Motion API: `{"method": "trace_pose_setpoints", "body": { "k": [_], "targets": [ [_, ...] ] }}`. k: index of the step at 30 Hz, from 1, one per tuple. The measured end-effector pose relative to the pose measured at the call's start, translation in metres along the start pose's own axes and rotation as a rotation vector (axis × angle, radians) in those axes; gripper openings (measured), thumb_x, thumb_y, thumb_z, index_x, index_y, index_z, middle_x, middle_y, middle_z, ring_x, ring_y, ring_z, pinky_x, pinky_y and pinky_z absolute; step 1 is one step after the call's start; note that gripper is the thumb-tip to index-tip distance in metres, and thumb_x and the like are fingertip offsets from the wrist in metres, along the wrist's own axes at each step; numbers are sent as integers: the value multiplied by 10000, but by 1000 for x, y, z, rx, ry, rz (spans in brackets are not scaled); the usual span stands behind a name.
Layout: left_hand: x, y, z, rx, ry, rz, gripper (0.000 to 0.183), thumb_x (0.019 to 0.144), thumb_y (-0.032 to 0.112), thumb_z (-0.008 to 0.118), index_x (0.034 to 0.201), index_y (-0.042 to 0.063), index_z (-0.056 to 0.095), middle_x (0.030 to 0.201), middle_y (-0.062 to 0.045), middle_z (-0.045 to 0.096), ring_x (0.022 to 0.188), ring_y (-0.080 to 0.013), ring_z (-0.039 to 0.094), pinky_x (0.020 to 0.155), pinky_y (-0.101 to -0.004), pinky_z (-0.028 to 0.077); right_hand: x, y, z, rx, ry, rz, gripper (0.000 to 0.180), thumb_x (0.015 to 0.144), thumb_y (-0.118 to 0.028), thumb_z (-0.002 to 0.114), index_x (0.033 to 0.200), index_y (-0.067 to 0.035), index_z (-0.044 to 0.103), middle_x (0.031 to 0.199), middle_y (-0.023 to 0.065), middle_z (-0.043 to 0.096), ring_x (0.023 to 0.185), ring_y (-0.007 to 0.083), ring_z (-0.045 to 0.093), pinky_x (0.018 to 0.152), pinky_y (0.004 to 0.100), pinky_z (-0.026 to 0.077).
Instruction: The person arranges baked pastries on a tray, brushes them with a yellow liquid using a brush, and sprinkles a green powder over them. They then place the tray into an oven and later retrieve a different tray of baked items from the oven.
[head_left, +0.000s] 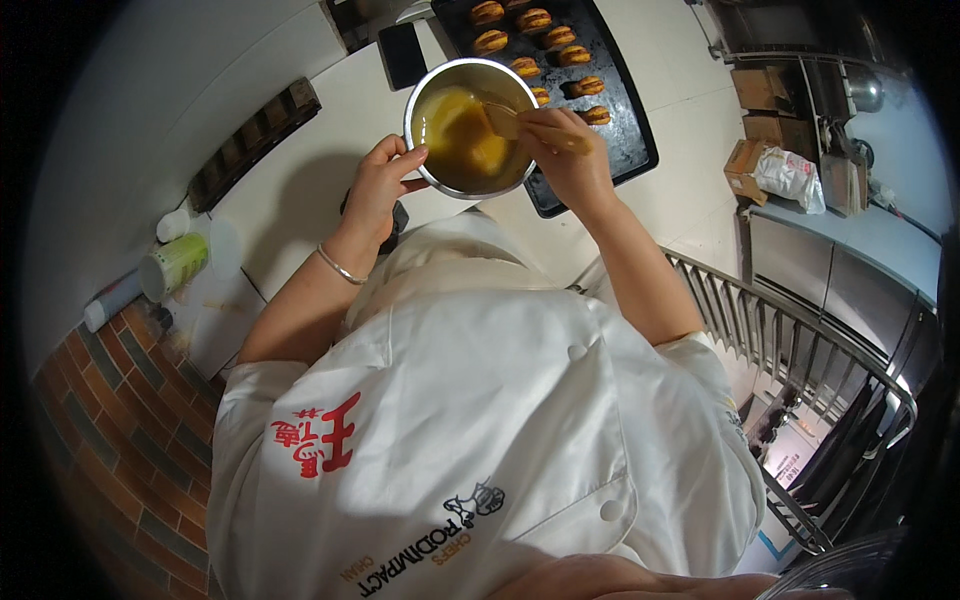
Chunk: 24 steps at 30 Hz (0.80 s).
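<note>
My left hand (386, 176) grips the near left rim of a round metal bowl (411, 112), thumb over the edge. Yellow-brown liquid (457, 142) lies in the bowl. In my right hand (568, 154) is a brush (555, 137) with a wooden handle; its head reaches over the right side of the bowl, above or in the liquid. Just beyond the bowl to the right, a dark baking tray (634, 139) carries several small golden-brown pastries (574, 55), ridged and spaced apart. The bowl hides part of the tray.
A black phone (403, 56) lies on the white worktop (352, 97) behind the bowl. Along the left wall stands a dark slotted rack (255, 142); a green-and-white container (174, 266) is nearer me. To my right are a metal rack (787, 330) and cardboard boxes (761, 90).
</note>
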<state>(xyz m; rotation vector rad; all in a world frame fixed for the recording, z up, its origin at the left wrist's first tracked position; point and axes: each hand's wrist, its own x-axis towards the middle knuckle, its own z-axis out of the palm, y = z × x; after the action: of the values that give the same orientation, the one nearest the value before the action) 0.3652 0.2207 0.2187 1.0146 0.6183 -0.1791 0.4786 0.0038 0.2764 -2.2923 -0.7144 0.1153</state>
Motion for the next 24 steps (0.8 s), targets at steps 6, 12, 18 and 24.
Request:
{"method": "trace_pose_setpoints", "body": {
  "k": [6, 12, 18, 24],
  "targets": [
    [14, 0, -12, -19, 17, 68, 241, 903, 163, 614, 714, 110, 475, 800, 10, 555, 789, -100, 561, 782, -320, 520, 32, 4, -18, 466, 26, 226, 132, 885, -94, 639, 981, -4, 637, 869, 89, 685, 758, 135, 670, 670, 249, 531],
    [18, 17, -14, 2, 101, 86, 229, 909, 169, 610, 731, 118, 476, 801, 15, 555, 786, -96, 562, 785, -307, 500, 53, 12, -27, 440, -28, 247, 122, 860, -19, 636, 982, -22, 641, 891, 101, 678, 777, 176, 672, 655, 270, 535],
    [27, 23, -19, -33, 161, 97, 225, 917, 168, 597, 736, 126, 469, 796, 22, 547, 773, -92, 549, 764, -290, 487, 68, -9, -52, -42, -443, -563, 284, 698, 67, 678, 953, -57, 674, 938, 69, 633, 897, 248, 624, 773, 325, 530],
    [42, 23, -15, -40, 194, 75, 212, 925, 160, 577, 742, 121, 476, 826, 11, 577, 769, -98, 555, 754, -285, 472, 84, 11, -68, -72, -593, -623, 287, 683, -23, 695, 962, -85, 680, 932, 42, 650, 935, 248, 632, 721, 304, 553]
  ]
}}
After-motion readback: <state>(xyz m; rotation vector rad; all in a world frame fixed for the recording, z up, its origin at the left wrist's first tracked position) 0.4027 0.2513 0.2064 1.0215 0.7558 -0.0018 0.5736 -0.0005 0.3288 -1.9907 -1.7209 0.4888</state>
